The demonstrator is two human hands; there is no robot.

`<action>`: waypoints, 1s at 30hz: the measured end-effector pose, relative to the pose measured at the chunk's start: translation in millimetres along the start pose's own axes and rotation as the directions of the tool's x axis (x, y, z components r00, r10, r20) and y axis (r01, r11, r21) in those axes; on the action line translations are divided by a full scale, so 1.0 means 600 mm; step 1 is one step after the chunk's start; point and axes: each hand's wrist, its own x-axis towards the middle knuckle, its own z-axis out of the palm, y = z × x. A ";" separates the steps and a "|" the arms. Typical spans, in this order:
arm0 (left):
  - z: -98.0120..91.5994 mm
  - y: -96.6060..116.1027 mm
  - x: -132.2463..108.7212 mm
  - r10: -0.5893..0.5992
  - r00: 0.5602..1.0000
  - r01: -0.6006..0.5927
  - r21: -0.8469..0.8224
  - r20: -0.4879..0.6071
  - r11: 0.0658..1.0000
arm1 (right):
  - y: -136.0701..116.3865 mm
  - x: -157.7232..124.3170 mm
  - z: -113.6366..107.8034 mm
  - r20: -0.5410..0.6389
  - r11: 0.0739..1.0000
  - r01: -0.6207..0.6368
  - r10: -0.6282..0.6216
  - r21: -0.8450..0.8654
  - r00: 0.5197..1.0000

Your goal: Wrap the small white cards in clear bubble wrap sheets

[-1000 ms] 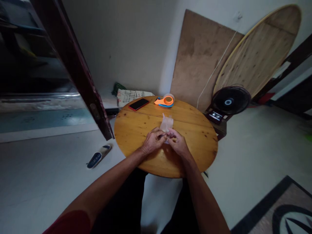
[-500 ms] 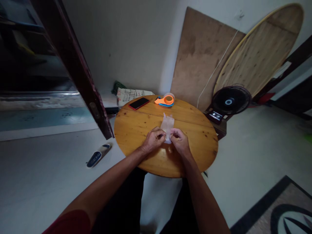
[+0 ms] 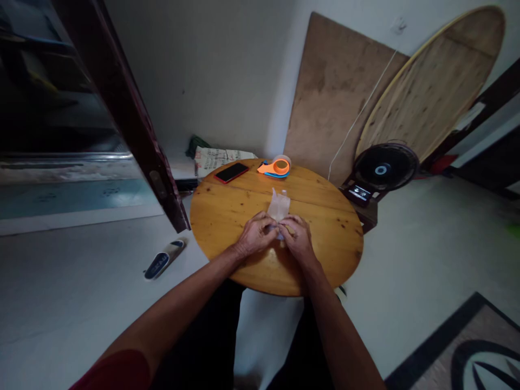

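Note:
A small translucent plastic bag (image 3: 279, 206) lies on the round wooden table (image 3: 227, 216), its two handle-like strips pointing away from me. My left hand (image 3: 257, 232) pinches the bag's near end from the left, fingers closed. From the right, my right hand (image 3: 298, 236) also grips that near end, with thumb and fingers pressed together. Both sets of fingertips almost meet over the plastic and cover much of its lower part. Beyond the bag sits an orange and blue tape dispenser (image 3: 276, 167) with a roll of clear tape.
A phone with a red edge (image 3: 231, 173) lies at the table's far left. Right of the table stands a dark fan (image 3: 381, 169). A brown board (image 3: 325, 86) and a round wooden top (image 3: 439, 81) lean on the wall. One slipper (image 3: 164, 259) is on the floor.
My right hand has shifted slightly left, bringing its fingertips closer to my left hand's. Less of the bag's near end shows between them.

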 end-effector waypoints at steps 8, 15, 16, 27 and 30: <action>0.002 -0.002 0.000 -0.023 1.000 0.022 -0.037 -0.015 0.999 | -0.007 -0.003 0.002 0.005 0.981 0.085 -0.086 -0.173 0.996; -0.013 -0.024 0.031 -0.184 0.981 0.172 -0.163 -0.060 0.971 | -0.011 -0.004 0.002 0.017 0.974 0.109 -0.107 -0.198 0.994; -0.016 -0.026 0.042 -0.195 0.979 0.189 -0.101 -0.058 0.977 | -0.011 -0.004 0.002 0.019 0.974 0.113 -0.112 -0.194 0.994; 0.008 -0.047 0.104 -0.385 0.914 0.342 0.265 0.129 0.902 | -0.016 -0.004 -0.001 0.016 0.980 0.108 -0.107 -0.166 0.994; 0.013 -0.053 0.104 -0.399 0.906 0.351 0.281 0.138 0.893 | -0.017 -0.003 -0.002 0.021 0.981 0.105 -0.103 -0.164 0.994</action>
